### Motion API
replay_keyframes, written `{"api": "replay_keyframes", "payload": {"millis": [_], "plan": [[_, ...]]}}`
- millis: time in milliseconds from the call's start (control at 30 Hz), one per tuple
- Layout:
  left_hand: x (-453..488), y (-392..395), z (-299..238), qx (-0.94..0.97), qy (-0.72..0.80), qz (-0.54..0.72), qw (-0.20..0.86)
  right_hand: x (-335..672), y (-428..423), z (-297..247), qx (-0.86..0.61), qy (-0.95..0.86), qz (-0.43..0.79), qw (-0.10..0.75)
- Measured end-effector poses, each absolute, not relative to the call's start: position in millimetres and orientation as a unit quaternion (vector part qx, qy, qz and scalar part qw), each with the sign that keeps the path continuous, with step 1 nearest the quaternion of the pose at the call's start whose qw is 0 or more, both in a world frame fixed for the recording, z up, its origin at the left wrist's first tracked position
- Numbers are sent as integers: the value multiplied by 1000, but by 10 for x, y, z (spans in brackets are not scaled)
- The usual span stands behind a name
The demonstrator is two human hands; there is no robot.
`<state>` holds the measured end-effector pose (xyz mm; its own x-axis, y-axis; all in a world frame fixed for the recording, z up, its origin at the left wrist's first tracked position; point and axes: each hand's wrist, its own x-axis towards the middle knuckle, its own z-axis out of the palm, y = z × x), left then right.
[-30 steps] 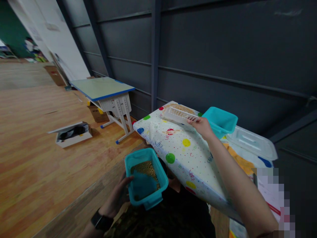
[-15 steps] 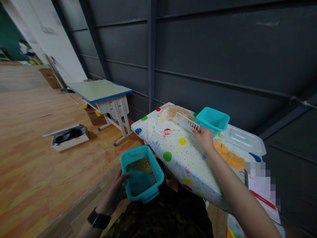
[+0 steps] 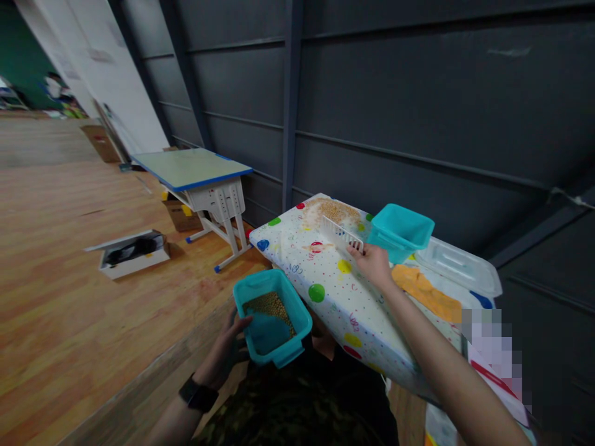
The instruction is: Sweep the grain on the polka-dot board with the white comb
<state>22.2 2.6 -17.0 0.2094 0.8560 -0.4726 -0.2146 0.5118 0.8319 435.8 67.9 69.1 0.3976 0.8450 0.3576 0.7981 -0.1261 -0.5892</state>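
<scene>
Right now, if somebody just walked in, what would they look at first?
Probably the bright teal tub with tan grains inside, low in front, the left hand gripping its side. Then the right hand, holding a white slotted piece over the colourful spotted tablecloth. Beyond it, scattered grains lie left of a second teal tub.

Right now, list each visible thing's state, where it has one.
Near turquoise plastic tub, open, part-filled, in left hand
Far turquoise plastic tub, open
White slotted plastic strip, in right hand
Translucent rectangular plastic lid, off
Tan loose grains, spread out
White rectangular cardboard box, open
</scene>
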Motion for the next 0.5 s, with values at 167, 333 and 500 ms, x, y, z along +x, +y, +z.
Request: {"api": "replay_keyframes", "payload": {"millis": [167,333,500], "plan": [[227,48,-169,317,502,380,709,4249,645,690,-729,-562,42,387],[216,61,-214,313,499,382,713,4136,631,746,-732,-555,70,388],[209,42,-243,316,495,379,715,3988,601,762,-725,-567,83,382]]}}
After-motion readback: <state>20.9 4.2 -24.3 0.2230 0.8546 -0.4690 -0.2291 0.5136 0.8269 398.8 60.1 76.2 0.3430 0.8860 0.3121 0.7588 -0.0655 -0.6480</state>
